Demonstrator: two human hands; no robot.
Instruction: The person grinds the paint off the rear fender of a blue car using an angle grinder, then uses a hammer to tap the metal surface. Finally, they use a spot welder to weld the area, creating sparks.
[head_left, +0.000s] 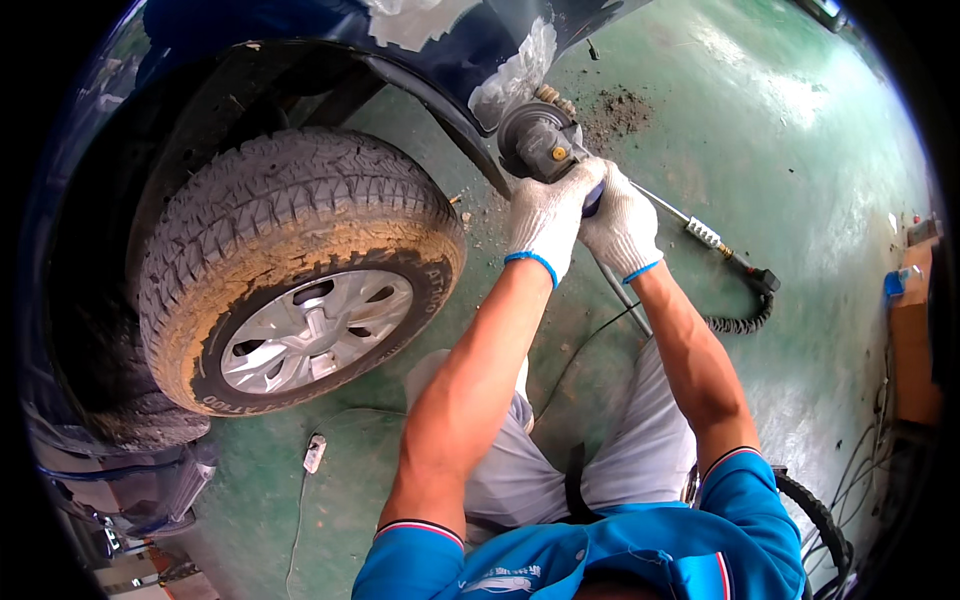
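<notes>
Just above the middle of the frame, an angle grinder (548, 148) with a round dark guard sits in a two-handed grip. The left hand (548, 212), in a white knitted glove with a blue cuff, is clenched round the tool close behind its head; the right hand (622, 225), gloved the same way, is closed on the body just beside it (the fingers are mostly hidden, but both hands look wrapped round the tool).

The guard is right by the lower edge of a dark blue vehicle panel (260, 22) at the top, beside a rough pale patch (518, 75); whether they touch, I cannot tell. A second patch (418, 22) shows further left along the top.

A large wheel (300, 185), its sidewall caked with brown dirt, fills the left of the frame. Dark crumbs (618, 115) lie on the green floor (820, 170) at upper centre, a ribbed black hose (742, 324) curves at centre right, and a small white socket block (315, 453) lies at lower left.
</notes>
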